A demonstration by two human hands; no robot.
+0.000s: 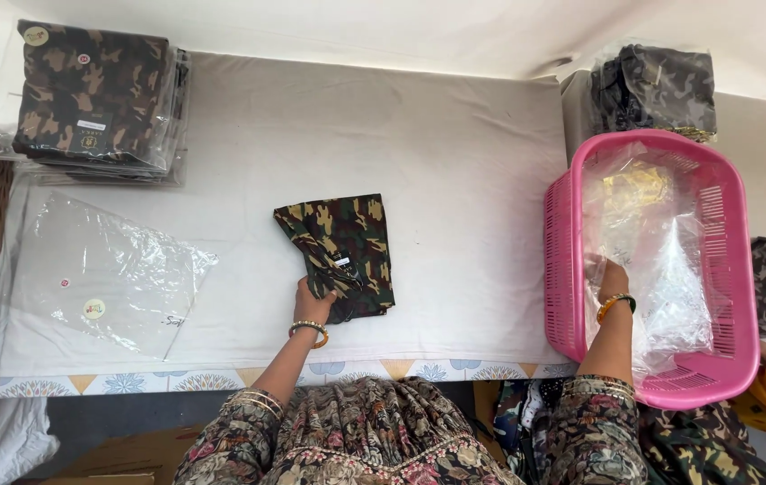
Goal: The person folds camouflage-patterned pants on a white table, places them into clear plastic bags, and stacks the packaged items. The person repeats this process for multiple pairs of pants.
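On the bench's near edge, the left hand (313,304) grips the folded camouflage garment (340,253) by its near corner. The right hand (612,280) reaches into the pink basket (735,269) off the right edge, fingers among clear plastic bags (661,260); their spread cannot be told.

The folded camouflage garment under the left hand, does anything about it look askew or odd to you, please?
Slightly. The camouflage garment lies turned a little against the table edges, and its near corner is bunched where the left hand grips it.

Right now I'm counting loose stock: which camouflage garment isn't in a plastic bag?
The folded camouflage garment in the middle of the table, under the left hand. The stack at the far left corner and the bundle behind the pink basket are bagged.
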